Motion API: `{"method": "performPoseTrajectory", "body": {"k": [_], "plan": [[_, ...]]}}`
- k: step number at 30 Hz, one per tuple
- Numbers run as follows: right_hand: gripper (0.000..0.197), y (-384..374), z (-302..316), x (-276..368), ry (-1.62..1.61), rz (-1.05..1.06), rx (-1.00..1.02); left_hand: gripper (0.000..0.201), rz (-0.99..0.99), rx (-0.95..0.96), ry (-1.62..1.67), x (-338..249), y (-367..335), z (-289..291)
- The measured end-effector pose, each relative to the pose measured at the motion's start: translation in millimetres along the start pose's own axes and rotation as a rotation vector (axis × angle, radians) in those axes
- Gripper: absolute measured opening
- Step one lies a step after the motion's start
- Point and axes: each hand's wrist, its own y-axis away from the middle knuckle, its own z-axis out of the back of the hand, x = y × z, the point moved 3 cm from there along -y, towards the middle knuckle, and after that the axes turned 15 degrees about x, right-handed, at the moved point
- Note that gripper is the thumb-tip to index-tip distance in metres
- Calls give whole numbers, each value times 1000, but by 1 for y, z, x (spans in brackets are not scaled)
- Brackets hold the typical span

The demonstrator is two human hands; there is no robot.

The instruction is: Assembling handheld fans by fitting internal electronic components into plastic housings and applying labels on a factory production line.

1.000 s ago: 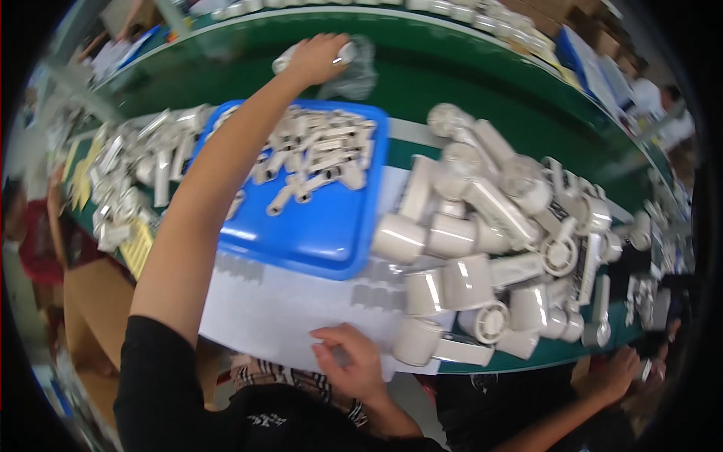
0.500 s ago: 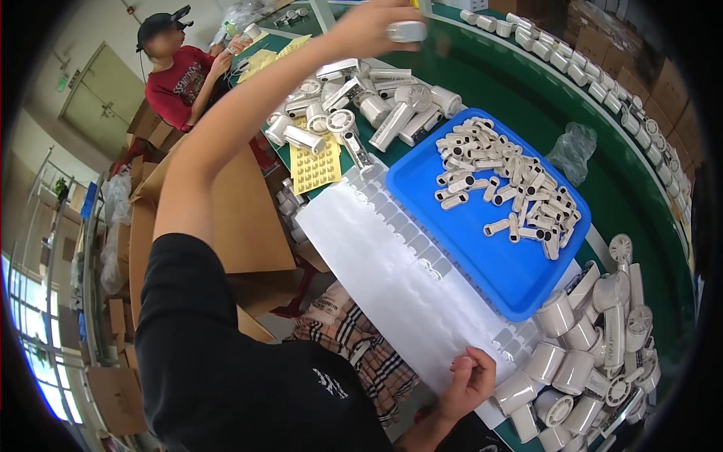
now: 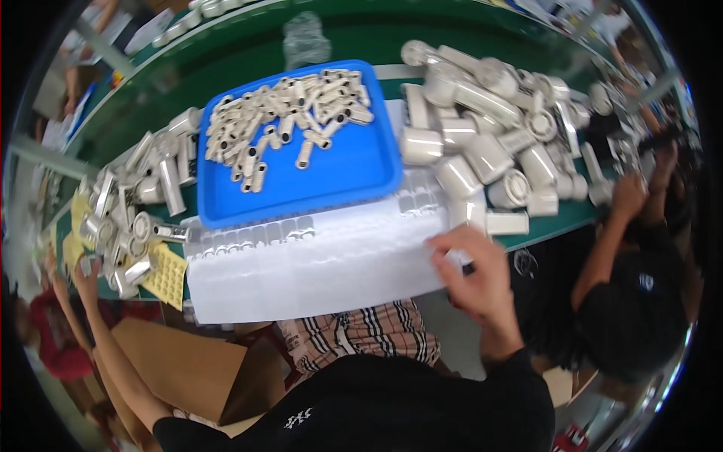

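Note:
Far out at the left, my left hand is by a heap of white plastic housings. Its fingers are closed on a small whitish piece, too small and blurred to name. My right hand hovers over the near right edge of a long white sheet, fingers curled toward the thumb. A pale bit with a dark spot shows between those fingers; what it is I cannot make out. Beyond the sheet, a blue tray bears many small white parts with black ends.
More white housings are piled to the right of the tray. Yellow sticker sheets lie by the left heap. A clear plastic bag rests on the green belt behind. A cardboard box stands below left. Co-workers sit on both sides.
The view has swung round to the right. My left hand has come down from above the far belt to the left heap. My right hand stays near the sheet's right end.

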Motion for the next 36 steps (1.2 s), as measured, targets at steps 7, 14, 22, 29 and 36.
{"method": "performPoseTrajectory", "body": {"k": [7, 14, 22, 29, 36], "plan": [[45, -3, 84, -31, 674, -201, -83, 59, 59, 290, 227, 1, -18, -30], [69, -38, 98, -63, 653, -196, 300, 53, -82, -94, 23, -42, 2, 7], [77, -61, 123, -62, 503, -29, 266, 33, -308, -94, 316, -197, 56, 58], [87, -75, 79, 21, -8, 300, 228, 51, -736, 86, 434, -421, 123, 55], [62, -115, -88, 35, -297, 16, 781, 70, -1121, 295, 518, -527, 145, -37]]}}
